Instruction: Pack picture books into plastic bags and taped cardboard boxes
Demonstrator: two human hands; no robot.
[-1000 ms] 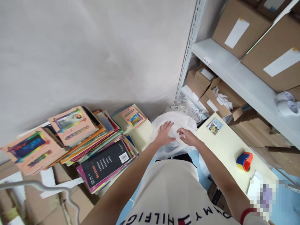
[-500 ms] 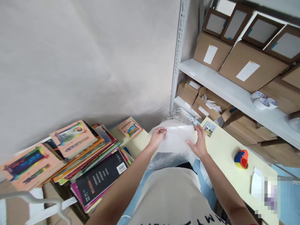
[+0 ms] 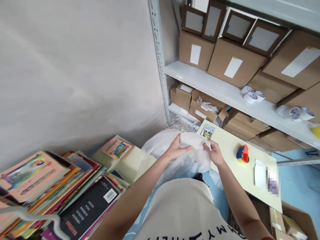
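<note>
Both my hands hold a white plastic bag (image 3: 192, 141) in front of my chest. My left hand (image 3: 178, 149) grips its left edge with the fingers curled round it. My right hand (image 3: 213, 152) pinches its right edge. Under them a larger bundle of clear and white plastic (image 3: 160, 150) bulges up between two pale yellow tables. A small colourful booklet (image 3: 207, 131) lies on the right table (image 3: 230, 156), just beyond my right hand.
A tape dispenser in red, blue and yellow (image 3: 242, 154) and white paper slips (image 3: 260, 171) lie on the right table. Stacked books (image 3: 62, 186) cover the left side. A metal shelf (image 3: 225, 93) holds cardboard boxes (image 3: 235, 66) and tape rolls (image 3: 250, 95).
My hands lifted a white bag off the bundle, held it spread, then gathered it closer together. The view swung left and upward, showing more of the shelf.
</note>
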